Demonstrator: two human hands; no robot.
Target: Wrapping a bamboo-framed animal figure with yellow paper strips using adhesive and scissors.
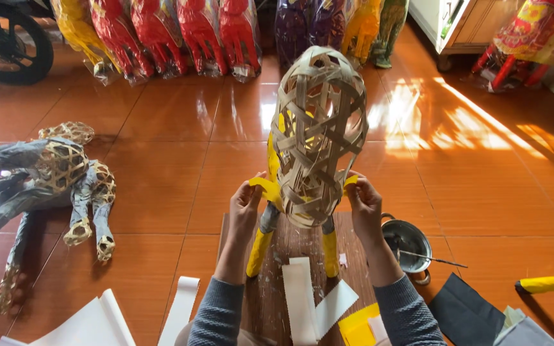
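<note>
A woven bamboo frame (318, 134), shaped like an animal's body standing on end, rises between both hands above a wooden board (277, 282) laid on the red tiled floor (181, 147). Its two lower legs (259, 251) are already wrapped in yellow paper and rest on the board. The left hand (246, 208) pinches one end of a yellow paper strip (268, 189) between thumb and fingers, holding it against the frame's lower left side. The right hand (365, 206) grips the strip's other end at the frame's right edge, fingers pressed together on it.

White paper strips (302, 298) lie on the board just below the frame, with yellow sheets (357, 327) beside them. A small metal pot (408, 240) with a brush in it sits right of the right wrist. To the far left, a grey papered bamboo figure (40, 186) lies on the floor. Red, yellow and purple wrapped figures (181, 35) stand in a row at the back.
</note>
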